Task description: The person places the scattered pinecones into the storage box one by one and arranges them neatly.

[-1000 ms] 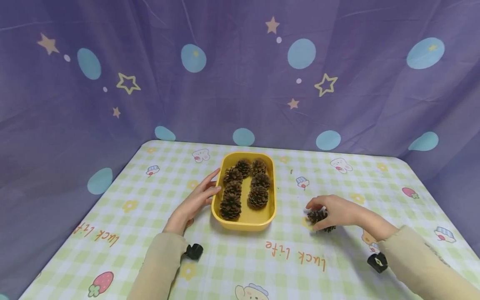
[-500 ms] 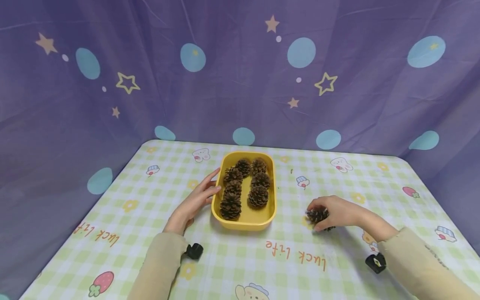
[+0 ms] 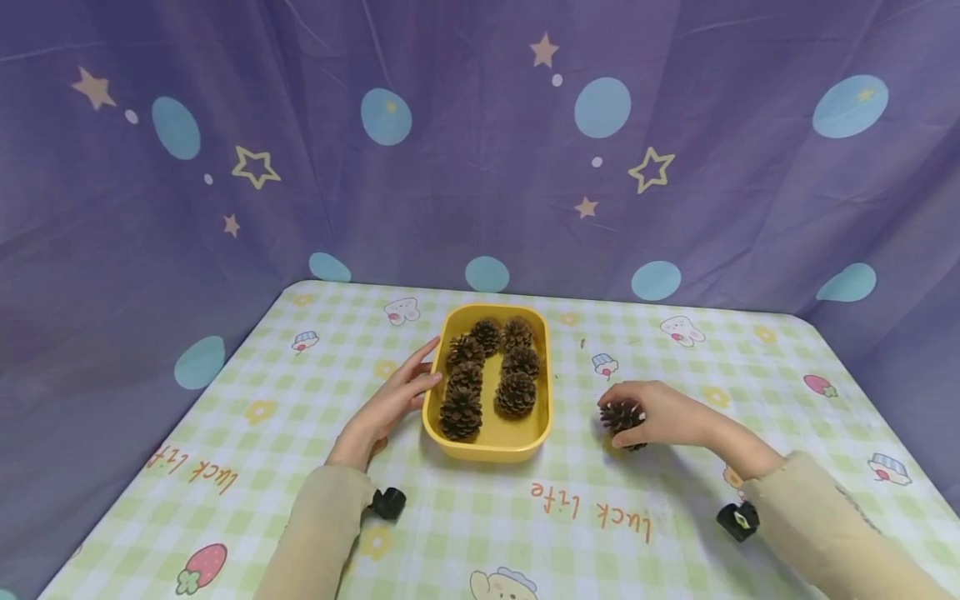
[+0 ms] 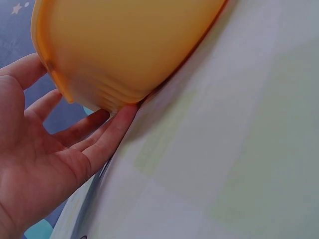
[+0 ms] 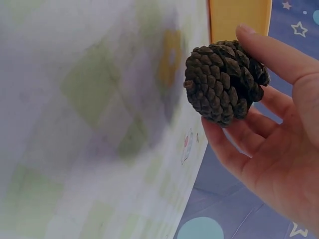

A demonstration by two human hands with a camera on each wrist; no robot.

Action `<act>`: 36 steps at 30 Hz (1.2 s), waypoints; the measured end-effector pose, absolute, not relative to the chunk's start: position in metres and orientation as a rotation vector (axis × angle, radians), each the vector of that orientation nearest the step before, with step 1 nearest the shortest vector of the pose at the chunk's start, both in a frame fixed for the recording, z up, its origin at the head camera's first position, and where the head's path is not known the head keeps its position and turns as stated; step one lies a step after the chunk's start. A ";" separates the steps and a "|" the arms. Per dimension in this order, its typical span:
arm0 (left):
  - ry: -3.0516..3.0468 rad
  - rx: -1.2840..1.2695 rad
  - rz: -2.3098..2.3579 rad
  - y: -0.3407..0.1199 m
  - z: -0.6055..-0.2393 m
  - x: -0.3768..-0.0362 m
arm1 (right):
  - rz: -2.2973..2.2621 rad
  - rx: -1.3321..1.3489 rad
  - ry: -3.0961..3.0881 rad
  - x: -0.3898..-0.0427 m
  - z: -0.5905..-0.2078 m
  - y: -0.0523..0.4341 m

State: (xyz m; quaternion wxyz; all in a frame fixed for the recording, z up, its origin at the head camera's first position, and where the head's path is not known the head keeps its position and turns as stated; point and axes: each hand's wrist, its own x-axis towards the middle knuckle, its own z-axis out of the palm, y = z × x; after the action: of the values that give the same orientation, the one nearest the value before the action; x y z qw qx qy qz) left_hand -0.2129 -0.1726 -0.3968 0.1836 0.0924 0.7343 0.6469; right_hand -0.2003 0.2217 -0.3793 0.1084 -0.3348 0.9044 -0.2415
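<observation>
A yellow plastic box (image 3: 487, 452) stands mid-table with two rows of brown pine cones (image 3: 461, 413) inside it. Against its left outer wall rests my left hand (image 3: 384, 406), fingers extended. The left wrist view shows those fingers (image 4: 102, 142) touching the side and lower edge of the box. To the right of the box, my right hand (image 3: 667, 414) holds one pine cone (image 3: 619, 419) between thumb and fingers. In the right wrist view this pine cone (image 5: 219, 82) is held just off the cloth, with its shadow beside it.
A checked tablecloth (image 3: 570, 558) with printed cartoons covers the table. Behind it hangs a purple curtain (image 3: 480, 200) with stars and blue ovals. Small dark specks (image 3: 582, 343) lie right of the box. A black wrist device (image 3: 738, 521) sits below the right sleeve.
My right hand has moved a little left toward the box and lifted slightly, carrying the pine cone along. My left hand and the box stay where they were.
</observation>
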 end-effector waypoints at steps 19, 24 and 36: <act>2.119 0.202 1.838 -0.176 -0.421 -0.226 | -0.979 -1.037 2.704 -0.199 -0.362 0.191; 2.115 0.206 1.840 -0.176 -0.421 -0.226 | -1.064 -1.047 2.679 -0.196 -0.354 0.182; 2.105 0.216 1.846 -0.177 -0.421 -0.226 | -1.247 -1.194 2.710 -0.197 -0.348 0.156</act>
State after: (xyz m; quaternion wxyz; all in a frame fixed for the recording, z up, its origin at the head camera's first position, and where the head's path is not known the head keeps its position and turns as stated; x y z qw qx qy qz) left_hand -0.2264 -0.1770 -0.4205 0.1661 0.0760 0.7393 0.6482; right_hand -0.1970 0.1557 -0.3480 -0.0357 -0.3714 0.8429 -0.3877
